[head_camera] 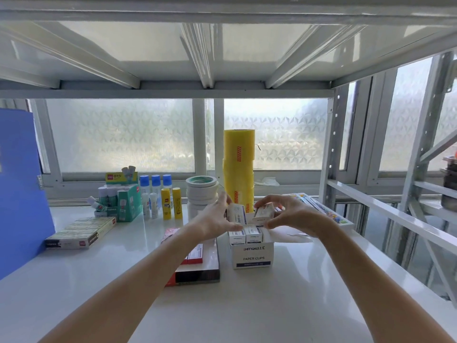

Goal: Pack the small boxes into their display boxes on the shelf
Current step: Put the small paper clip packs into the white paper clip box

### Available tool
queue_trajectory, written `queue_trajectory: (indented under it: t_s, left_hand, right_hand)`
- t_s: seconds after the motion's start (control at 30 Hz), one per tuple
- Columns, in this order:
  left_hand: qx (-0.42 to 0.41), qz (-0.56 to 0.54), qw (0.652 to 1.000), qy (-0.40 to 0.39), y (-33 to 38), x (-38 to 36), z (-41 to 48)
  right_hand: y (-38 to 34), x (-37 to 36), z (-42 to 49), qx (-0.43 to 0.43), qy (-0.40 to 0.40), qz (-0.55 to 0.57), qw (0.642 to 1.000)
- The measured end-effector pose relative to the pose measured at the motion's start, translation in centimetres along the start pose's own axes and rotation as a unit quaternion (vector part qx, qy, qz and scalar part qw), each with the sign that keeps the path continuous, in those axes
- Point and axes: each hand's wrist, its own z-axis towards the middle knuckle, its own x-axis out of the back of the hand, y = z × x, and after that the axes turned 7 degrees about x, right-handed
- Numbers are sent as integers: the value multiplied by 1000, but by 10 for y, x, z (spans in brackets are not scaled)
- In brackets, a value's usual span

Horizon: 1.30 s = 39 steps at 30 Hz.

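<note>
A white display box marked PAPER CLIPS (252, 256) stands on the white shelf (247, 305), a little right of centre. Small white boxes (244, 235) stand packed in its front row. My left hand (215, 220) grips one small white box (238, 214) upright above the display box's left side. My right hand (289, 214) grips another small white box (264, 212), tilted, just above the back right of the display box. The two held boxes are close together, nearly touching.
A red and dark flat box (197, 271) lies left of the display box. Behind stand tape rolls (201, 191), a tall yellow roll stack (238, 169), glue sticks (170, 203), a green display box (123, 201). Flat green-white boxes (81, 231) and a blue folder (22, 194) sit left, a tray (329, 214) right.
</note>
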Motion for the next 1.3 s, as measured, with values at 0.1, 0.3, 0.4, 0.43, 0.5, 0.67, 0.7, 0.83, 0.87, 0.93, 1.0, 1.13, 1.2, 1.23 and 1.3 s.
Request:
queue_trajectory:
  t_s: [0.1, 0.3, 0.4, 0.43, 0.5, 0.67, 0.7, 0.83, 0.87, 0.93, 1.0, 1.13, 1.2, 1.23, 1.3]
  left_hand:
    - [-15, 55, 998, 7, 0, -2, 1]
    - [-20, 18, 999, -24, -5, -4, 1]
    - [-23, 10, 998, -50, -2, -5, -3]
    - [-25, 11, 998, -56, -1, -5, -3]
    - [-33, 28, 997, -57, 1, -6, -4]
    - [-37, 85, 995, -33, 4, -11, -1]
    - [-36, 100, 994, -30, 5, -11, 0]
    - [-36, 105, 992, -60, 9, -10, 2]
    - [-40, 107, 991, -64, 10, -9, 3]
    - [-45, 127, 988, -71, 13, -6, 5]
    - [-41, 155, 983, -87, 18, -3, 9]
    - [-32, 127, 980, -151, 23, 1, 12]
    - [-12, 102, 977, -185, 20, 0, 10]
    - [-7, 109, 976, -190, 17, 0, 9]
    - [1, 157, 971, -178, 12, -1, 9]
  right_hand:
    - [-2, -3, -1, 13, -12, 12, 1000]
    - [0, -7, 0, 35, -18, -24, 999]
    - [4, -9, 3, 38, 11, -70, 997]
    - [4, -11, 3, 40, 28, -95, 994]
    - [2, -14, 5, 45, 61, -155, 985]
    - [-2, -17, 2, 46, 204, -348, 914]
    - [-1, -18, 2, 37, 215, -371, 903]
    - [2, -27, -1, -22, 124, -490, 862]
    - [2, -30, -1, -19, 114, -507, 854]
    - [1, -35, -1, -15, 106, -529, 842]
    - [-2, -37, -1, -46, 83, -516, 851]
    - [-6, -34, -7, -94, 16, -448, 889]
    - [-8, -31, -9, -90, 2, -423, 902]
    - [-8, -30, -9, -88, -4, -410, 908]
    - [-6, -27, -7, -84, -9, -380, 921]
